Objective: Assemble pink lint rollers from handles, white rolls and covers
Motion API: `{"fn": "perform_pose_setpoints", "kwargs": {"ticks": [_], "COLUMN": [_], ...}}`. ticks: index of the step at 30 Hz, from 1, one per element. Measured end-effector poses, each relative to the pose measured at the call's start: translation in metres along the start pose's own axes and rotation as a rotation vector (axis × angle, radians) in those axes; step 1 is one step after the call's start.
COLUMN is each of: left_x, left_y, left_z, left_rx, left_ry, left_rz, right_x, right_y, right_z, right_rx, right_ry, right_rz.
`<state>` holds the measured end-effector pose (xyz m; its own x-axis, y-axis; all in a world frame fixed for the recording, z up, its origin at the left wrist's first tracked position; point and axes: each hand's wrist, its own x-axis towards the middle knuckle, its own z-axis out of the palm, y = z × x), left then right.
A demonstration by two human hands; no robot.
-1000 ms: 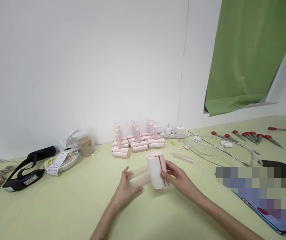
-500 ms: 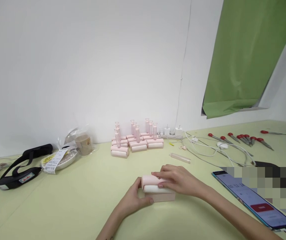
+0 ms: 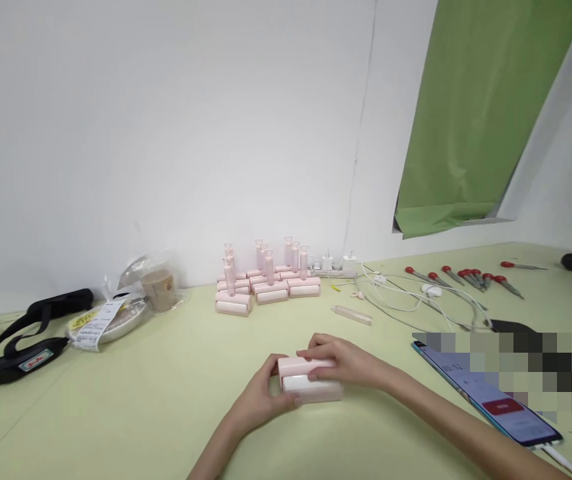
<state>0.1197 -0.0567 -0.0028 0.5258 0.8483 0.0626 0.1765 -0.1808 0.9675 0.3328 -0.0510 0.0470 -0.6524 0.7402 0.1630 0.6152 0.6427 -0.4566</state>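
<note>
A pink and white roller head (image 3: pixel 297 366), like that of a lint roller, lies level in a translucent pink case (image 3: pixel 319 393) at the table's near middle. My left hand (image 3: pixel 262 395) is wrapped round the left end, thumb low on the case and fingers behind. From the right, my right hand (image 3: pixel 339 360) grips the roller's top, thumb on the front and fingers over the back. Further back stand several similar pink rollers (image 3: pixel 272 295) with upright clear-pink handles. A loose clear-pink handle tube (image 3: pixel 353 315) lies on the table, with a small pink ring piece (image 3: pixel 360 295) behind it.
To the right lie a phone (image 3: pixel 486 393), white cables (image 3: pixel 416 303) and several red-ended tools (image 3: pixel 473 277). On the left are a black strap (image 3: pixel 31 333), a bagged food tray (image 3: pixel 116 323) and a paper cup (image 3: pixel 160 290). A white wall (image 3: pixel 166 133) backs the table.
The roller head has gone down deeper into the translucent case, so less of the case shows below it. Both hands keep their grip. The whole view has shifted slightly.
</note>
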Motion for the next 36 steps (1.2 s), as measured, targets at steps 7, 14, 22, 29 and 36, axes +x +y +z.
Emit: {"fn": "perform_pose_setpoints", "kwargs": {"ticks": [7, 14, 22, 29, 36], "left_x": [0.002, -0.001, 0.000, 0.001, -0.001], "left_y": [-0.007, 0.001, -0.005, -0.007, -0.003], "left_z": [-0.001, 0.000, 0.002, 0.002, 0.002], "left_rx": [-0.021, 0.027, 0.028, 0.024, 0.022], "left_ry": [0.000, -0.042, 0.017, 0.004, -0.010], "left_rz": [0.019, 0.087, 0.002, 0.040, 0.019], "right_x": [-0.007, 0.010, 0.001, 0.010, 0.037], "right_y": [0.007, 0.083, 0.064, -0.023, -0.055], "right_z": [0.022, -0.018, -0.044, -0.068, -0.062], "right_rx": [0.105, -0.166, -0.136, -0.541, -0.766], "right_ry": [0.114, 0.412, 0.187, -0.255, -0.351], "right_rz": [-0.005, 0.534, 0.404, -0.169, -0.160]}}
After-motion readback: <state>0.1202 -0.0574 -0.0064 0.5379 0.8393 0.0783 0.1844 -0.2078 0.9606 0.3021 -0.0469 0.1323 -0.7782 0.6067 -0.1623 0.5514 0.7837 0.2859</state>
